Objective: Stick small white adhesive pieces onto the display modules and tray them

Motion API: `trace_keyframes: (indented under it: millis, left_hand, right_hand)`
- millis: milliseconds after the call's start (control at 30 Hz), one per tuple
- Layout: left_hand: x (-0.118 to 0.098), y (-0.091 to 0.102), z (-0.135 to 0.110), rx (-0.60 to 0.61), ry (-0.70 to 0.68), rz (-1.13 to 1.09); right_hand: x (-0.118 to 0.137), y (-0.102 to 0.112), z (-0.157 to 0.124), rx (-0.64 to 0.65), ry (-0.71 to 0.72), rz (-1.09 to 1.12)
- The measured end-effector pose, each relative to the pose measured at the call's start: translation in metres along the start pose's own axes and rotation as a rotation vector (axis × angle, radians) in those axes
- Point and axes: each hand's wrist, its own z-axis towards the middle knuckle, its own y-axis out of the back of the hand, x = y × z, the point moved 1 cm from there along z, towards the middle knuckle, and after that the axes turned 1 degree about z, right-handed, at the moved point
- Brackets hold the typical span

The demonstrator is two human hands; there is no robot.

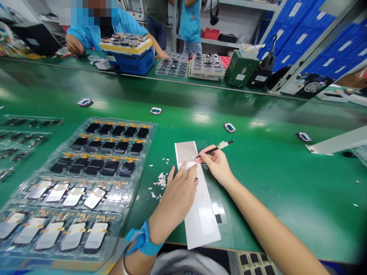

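Observation:
A long white strip sheet with a grey upper section lies on the green bench. My left hand presses on it with spread fingers, holding nothing. A ring and a blue wrist strap show on this hand and arm. Slim black tweezers, wrapped in pale material near the back end, rest pen-like in my right hand. Their pointed tip is at the grey section, just beyond my left fingertips. Whatever is at the tip is too small to make out. Small white scraps are scattered left of the sheet.
To the left, a clear plastic tray holds rows of small dark and silver screens. Several small framed parts sit along the green belt behind. Across it, a person in blue works beside a blue box and parts trays.

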Motion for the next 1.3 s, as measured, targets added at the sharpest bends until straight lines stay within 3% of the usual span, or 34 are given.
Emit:
trace_keyframes:
  millis: [733,867,1000,1067,1133,1233,1300]
  left_hand:
    - [0.000,-0.001,0.001,-0.030,0.001,-0.072]
    - [0.000,-0.002,0.001,-0.080,0.001,-0.151]
    - [0.000,0.005,0.001,-0.214,0.036,-0.256]
    - [-0.003,0.010,-0.003,-0.294,0.065,-0.387]
    - [-0.008,0.013,-0.007,-0.328,0.074,-0.677]
    - [-0.016,0.010,-0.014,-0.289,0.064,-1.162]
    - [-0.020,0.005,-0.017,-0.264,0.037,-1.329]
  right_hand:
    - [-0.004,-0.005,0.000,-0.046,0.019,0.034]
    - [0.016,-0.004,-0.008,-0.065,0.040,0.076]
    - [0.053,-0.003,-0.040,-0.154,0.127,0.130]
    - [0.067,-0.007,-0.062,-0.243,0.223,0.159]
    - [0.073,-0.016,-0.083,-0.316,0.333,0.186]
    - [0.069,-0.030,-0.103,-0.360,0.422,0.212]
    - [0.063,-0.035,-0.108,-0.372,0.446,0.213]
